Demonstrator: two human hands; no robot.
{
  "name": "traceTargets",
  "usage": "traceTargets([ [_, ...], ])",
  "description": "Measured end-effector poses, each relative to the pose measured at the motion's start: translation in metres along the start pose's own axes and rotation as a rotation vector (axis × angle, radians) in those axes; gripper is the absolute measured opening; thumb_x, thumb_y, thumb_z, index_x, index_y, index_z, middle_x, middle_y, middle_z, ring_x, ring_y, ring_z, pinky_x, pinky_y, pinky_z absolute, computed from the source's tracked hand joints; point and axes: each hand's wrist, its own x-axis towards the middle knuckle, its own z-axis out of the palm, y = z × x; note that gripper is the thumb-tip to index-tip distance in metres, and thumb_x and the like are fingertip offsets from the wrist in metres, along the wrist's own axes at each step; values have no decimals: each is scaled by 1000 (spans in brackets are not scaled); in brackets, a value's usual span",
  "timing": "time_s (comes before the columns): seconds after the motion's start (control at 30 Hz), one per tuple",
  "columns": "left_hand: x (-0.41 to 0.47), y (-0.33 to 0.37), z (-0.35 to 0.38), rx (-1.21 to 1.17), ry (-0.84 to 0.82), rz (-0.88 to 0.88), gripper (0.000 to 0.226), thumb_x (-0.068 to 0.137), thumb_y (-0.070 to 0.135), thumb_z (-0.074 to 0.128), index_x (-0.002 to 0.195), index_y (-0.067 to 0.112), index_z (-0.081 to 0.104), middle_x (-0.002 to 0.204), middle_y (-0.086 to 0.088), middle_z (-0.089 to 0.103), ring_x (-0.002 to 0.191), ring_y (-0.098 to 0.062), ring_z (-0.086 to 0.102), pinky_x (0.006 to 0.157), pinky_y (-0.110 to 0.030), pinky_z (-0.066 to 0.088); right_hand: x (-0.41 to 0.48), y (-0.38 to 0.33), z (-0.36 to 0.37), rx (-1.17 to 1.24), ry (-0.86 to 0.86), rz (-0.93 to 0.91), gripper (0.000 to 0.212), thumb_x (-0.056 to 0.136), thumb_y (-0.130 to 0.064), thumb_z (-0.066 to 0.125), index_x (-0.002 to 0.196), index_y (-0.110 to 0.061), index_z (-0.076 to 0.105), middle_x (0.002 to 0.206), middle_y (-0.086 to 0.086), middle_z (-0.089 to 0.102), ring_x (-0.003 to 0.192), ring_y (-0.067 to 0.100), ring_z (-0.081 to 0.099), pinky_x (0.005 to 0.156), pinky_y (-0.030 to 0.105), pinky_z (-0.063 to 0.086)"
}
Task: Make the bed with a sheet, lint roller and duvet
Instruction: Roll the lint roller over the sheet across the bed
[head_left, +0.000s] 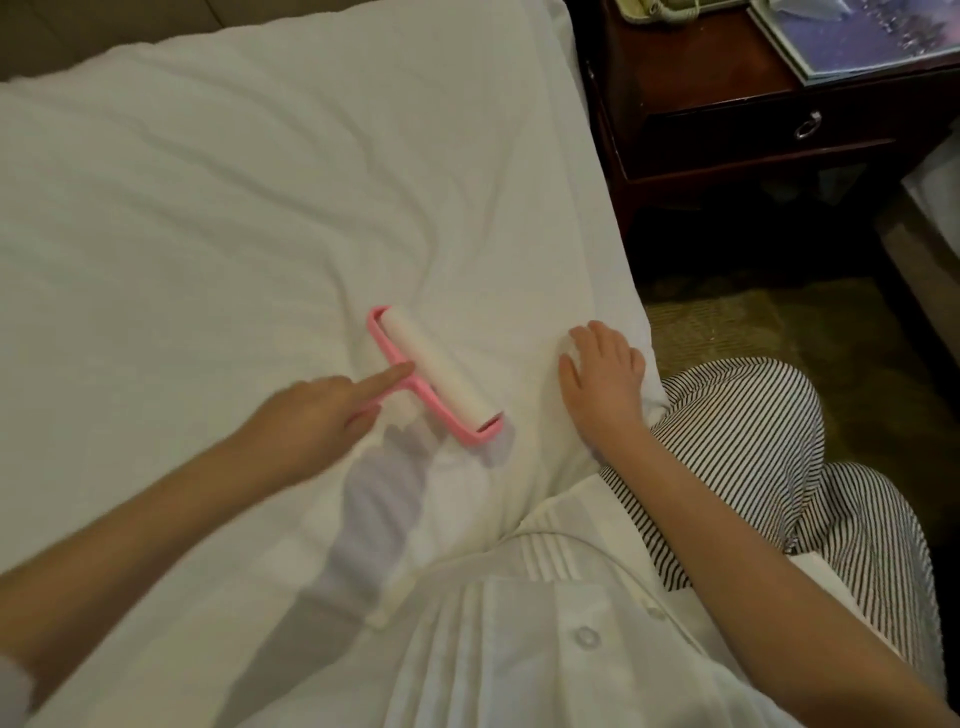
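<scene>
Closest to the camera is the person's white buttoned shirt (519, 649) and striped trousers (753, 441), pressed up against the side of the bed. Just past that, the left hand (311, 415) is wrapped round the handle of the pink lint roller (431, 369), index finger stretched out along the handle to the frame. The roller sits flat on the white sheet (234, 208). Its long axis runs diagonally, far-left to near-right, and the handle comes off it back toward the left hand. So I'd guess the stroke goes across that axis, either pushed away or pulled back.

The right hand (602, 379) is just right of the roller, not touching it. It's palm-down with the fingers released, pressing the sheet near the bed's edge, probably to keep the fabric taut.

Most of the handle is hidden under the hand, and there's a smeary patch on the near side of the roller I can't read. No duvet that I can pick out. Far right beyond the roller is a dark wooden nightstand (727, 104), cut off by the frame.
</scene>
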Motion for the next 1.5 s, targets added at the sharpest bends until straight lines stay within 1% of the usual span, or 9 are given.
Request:
traceTargets([
  [0.17, 27, 46, -1, -2, 33, -122, 53, 101, 29, 28, 146, 46, 6, 87, -2, 44, 75, -25, 50, 64, -31, 38, 2, 12, 2, 16, -41, 121, 39, 97, -19, 37, 136, -16, 42, 144, 5, 38, 133, 22, 31, 107, 39, 20],
  [0.33, 114, 91, -3, -179, 51, -91, 55, 100, 22, 30, 147, 42, 11, 87, -6, 46, 77, -27, 52, 65, -31, 36, 9, 15, -7, 435, 52, 426, 34, 98, -13, 37, 128, -7, 51, 131, 9, 52, 123, 27, 45, 104, 42, 34],
  [0.43, 134, 112, 0, -254, 68, -59, 56, 100, 20, 29, 148, 39, 9, 84, -6, 44, 62, -21, 41, 53, -30, 32, 10, 21, -11, 527, 56, 549, 39, 99, -16, 33, 136, -9, 45, 140, 9, 45, 131, 26, 38, 110, 46, 29],
  [0.53, 101, 103, 6, -298, 47, -62, 57, 100, 20, 31, 148, 39, 9, 84, -6, 46, 72, -28, 50, 61, -31, 39, 9, 25, -12, 533, 68, 564, 41, 99, -14, 32, 139, -7, 41, 145, 9, 41, 135, 26, 34, 112, 44, 26],
  [0.67, 5, 71, 19, -216, 35, -183, 57, 100, 31, 30, 146, 42, -1, 88, -4, 47, 83, -32, 58, 67, -34, 41, 6, 17, -13, 378, 95, 480, 40, 99, -11, 35, 137, -4, 42, 141, 11, 44, 132, 26, 37, 108, 37, 26],
  [0.8, -60, 66, 30, -190, 149, -351, 61, 97, 28, 38, 146, 36, 3, 71, -2, 41, 56, -28, 46, 51, -31, 31, 0, -2, -7, 217, 113, 159, 37, 96, -9, 40, 131, -3, 48, 137, 12, 47, 128, 28, 40, 107, 38, 26],
  [1.03, 25, 53, 25, -259, 128, -441, 55, 100, 26, 30, 149, 36, 8, 104, -21, 58, 94, -39, 58, 74, -37, 41, -9, -13, 5, -51, -125, -172, 59, 83, -30, 21, 122, -4, 56, 134, 16, 51, 124, 33, 46, 98, 35, 21],
  [1.27, 115, 66, 3, -388, 186, -402, 52, 101, 26, 28, 150, 29, 10, 107, -23, 58, 96, -37, 58, 69, -33, 34, -13, -6, -3, -120, -238, -125, 51, 100, -28, 33, 148, -17, 23, 158, 6, 12, 144, 23, 11, 113, 36, 6],
  [1.5, -29, 93, 49, -359, 40, -454, 61, 100, 26, 30, 148, 34, -7, 92, -14, 56, 82, -32, 58, 67, -35, 41, -11, -3, -3, -105, -374, -38, 68, 96, -45, 38, 151, -29, 1, 158, 4, -12, 145, 23, -10, 115, 39, -5],
])
